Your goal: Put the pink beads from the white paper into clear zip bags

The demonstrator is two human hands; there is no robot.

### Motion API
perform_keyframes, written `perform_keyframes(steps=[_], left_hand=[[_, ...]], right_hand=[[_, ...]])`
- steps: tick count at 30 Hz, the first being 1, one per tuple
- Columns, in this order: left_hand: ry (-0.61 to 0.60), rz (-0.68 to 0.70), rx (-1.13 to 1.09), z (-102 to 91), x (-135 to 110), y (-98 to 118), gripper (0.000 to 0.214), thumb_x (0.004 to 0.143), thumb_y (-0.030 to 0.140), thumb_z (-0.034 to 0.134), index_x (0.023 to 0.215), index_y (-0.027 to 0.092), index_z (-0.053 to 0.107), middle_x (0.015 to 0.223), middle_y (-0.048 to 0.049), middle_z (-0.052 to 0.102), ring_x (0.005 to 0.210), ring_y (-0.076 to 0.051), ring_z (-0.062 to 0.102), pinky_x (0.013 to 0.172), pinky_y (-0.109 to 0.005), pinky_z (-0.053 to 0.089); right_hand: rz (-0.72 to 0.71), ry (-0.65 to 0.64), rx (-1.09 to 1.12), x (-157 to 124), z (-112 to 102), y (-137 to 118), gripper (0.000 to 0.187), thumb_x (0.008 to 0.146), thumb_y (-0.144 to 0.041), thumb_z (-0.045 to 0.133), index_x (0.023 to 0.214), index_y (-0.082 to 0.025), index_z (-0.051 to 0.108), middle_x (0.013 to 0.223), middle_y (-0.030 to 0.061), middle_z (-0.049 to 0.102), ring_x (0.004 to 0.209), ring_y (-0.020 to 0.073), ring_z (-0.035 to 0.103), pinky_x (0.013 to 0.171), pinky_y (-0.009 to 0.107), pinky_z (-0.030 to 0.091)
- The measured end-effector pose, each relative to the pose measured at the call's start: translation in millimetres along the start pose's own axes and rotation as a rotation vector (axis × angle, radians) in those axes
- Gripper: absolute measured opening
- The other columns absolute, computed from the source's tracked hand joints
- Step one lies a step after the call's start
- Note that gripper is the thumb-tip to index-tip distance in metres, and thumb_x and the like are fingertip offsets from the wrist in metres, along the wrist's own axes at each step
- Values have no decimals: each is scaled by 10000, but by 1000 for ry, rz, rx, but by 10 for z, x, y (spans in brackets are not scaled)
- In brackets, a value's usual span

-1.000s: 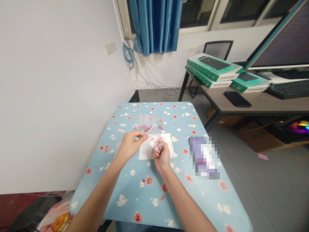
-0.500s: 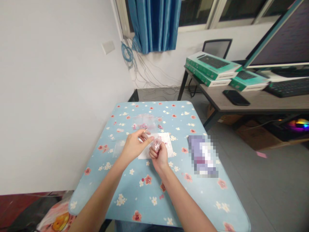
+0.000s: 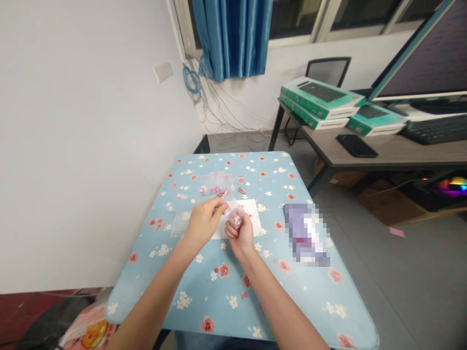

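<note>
My right hand (image 3: pixel 241 233) is closed around a crumpled clear plastic bag (image 3: pixel 237 217), with pinkish bits showing through it. Just left of it, the fingers of my left hand (image 3: pixel 206 216) pinch clear plastic film (image 3: pixel 229 195); whether it belongs to the same bag, I cannot tell. Under both hands lies a white sheet (image 3: pixel 251 206) with a few small pink specks. Beyond my left hand are clear plastic bags (image 3: pixel 219 178) with small pink pieces (image 3: pixel 213 190). Another small pink piece (image 3: pixel 241 190) sits to their right.
The small table's floral blue cover (image 3: pixel 306 296) bears a flat clear bag (image 3: pixel 178 223) at left and a pixelated purple packet (image 3: pixel 306 233) at right. A desk (image 3: pixel 394 155) at right holds green keyboard boxes (image 3: pixel 323 97) and a black phone (image 3: pixel 356 146). A wall (image 3: pixel 83 146) borders the left.
My left hand's spread fingers have closed on clear plastic film, which now shows raised beyond them. My right hand stays in place, still gripping the crumpled bag.
</note>
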State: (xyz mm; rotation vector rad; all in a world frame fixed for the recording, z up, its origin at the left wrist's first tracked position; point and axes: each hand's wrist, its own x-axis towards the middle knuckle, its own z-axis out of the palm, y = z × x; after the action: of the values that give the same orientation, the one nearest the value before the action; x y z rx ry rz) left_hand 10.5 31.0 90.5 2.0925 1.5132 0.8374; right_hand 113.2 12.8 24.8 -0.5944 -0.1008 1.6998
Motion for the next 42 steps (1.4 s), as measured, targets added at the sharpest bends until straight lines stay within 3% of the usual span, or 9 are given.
perform_keyframes(steps=[4, 11, 14, 18, 24, 31, 33, 38, 42], left_hand=[[43, 74, 62, 34, -41, 39, 163, 854, 254, 500, 757, 187, 613, 738, -20, 654, 736, -159, 600, 710, -278, 457], [24, -125, -386, 29, 0, -61, 165, 745, 325, 623, 774, 164, 649, 724, -21, 678, 668, -141, 626, 555, -216, 472], [84, -85, -287, -23, 4, -59, 132, 761, 299, 608, 758, 172, 642, 737, -17, 676, 704, -144, 623, 645, -245, 486], [60, 95, -90, -27, -31, 10, 84, 807, 216, 553, 749, 190, 606, 753, -1, 659, 740, -143, 606, 734, -268, 461], [110, 155, 87, 80, -47, -30, 134, 870, 222, 474, 773, 188, 561, 721, -8, 606, 723, -156, 569, 705, -274, 428], [135, 35, -218, 1, -20, -161, 91, 827, 269, 556, 778, 192, 562, 727, 20, 637, 693, -121, 598, 678, -229, 448], [114, 14, -291, -67, -7, -166, 102, 816, 277, 570, 768, 189, 564, 701, 27, 629, 662, -113, 594, 656, -220, 446], [101, -14, -369, -194, 10, -136, 146, 805, 284, 585, 708, 176, 564, 632, 33, 600, 609, -102, 579, 643, -219, 437], [129, -60, -428, -175, 11, -117, 156, 771, 309, 619, 714, 169, 579, 652, 20, 607, 610, -103, 574, 629, -221, 441]], right_hand=[[-3, -1, -3, 1, -8, 1, 252, 745, -288, 474, 558, -197, 331, 386, -116, 251, 329, 26, 98, 339, 167, 76], [-102, 11, -42, 10, -9, -4, 235, 741, -260, 483, 570, -197, 335, 402, -117, 264, 325, 26, 113, 344, 174, 77], [-101, 17, -71, 17, -14, 4, 291, 752, -279, 498, 556, -199, 298, 403, -119, 252, 327, 23, 111, 346, 172, 82], [-20, 0, -53, 28, -22, 17, 309, 774, -326, 494, 558, -201, 311, 395, -121, 241, 333, 25, 92, 346, 174, 72], [46, -130, -103, 15, -20, 1, 390, 778, -406, 542, 544, -203, 306, 383, -119, 223, 340, 25, 88, 346, 186, 62], [108, -315, -294, -12, -38, -36, 322, 683, -335, 648, 595, -205, 367, 417, -142, 163, 368, 24, 55, 361, 184, 37], [68, -307, -403, -3, -47, -52, 316, 670, -341, 660, 599, -204, 384, 424, -140, 173, 372, 24, 71, 369, 190, 51], [-233, -148, -720, 72, -95, -90, 344, 643, -406, 700, 567, -184, 449, 446, -108, 243, 399, 29, 175, 395, 212, 88], [-207, -116, -677, 85, -107, -96, 352, 649, -461, 688, 605, -186, 474, 444, -115, 238, 390, 30, 162, 391, 209, 87]])
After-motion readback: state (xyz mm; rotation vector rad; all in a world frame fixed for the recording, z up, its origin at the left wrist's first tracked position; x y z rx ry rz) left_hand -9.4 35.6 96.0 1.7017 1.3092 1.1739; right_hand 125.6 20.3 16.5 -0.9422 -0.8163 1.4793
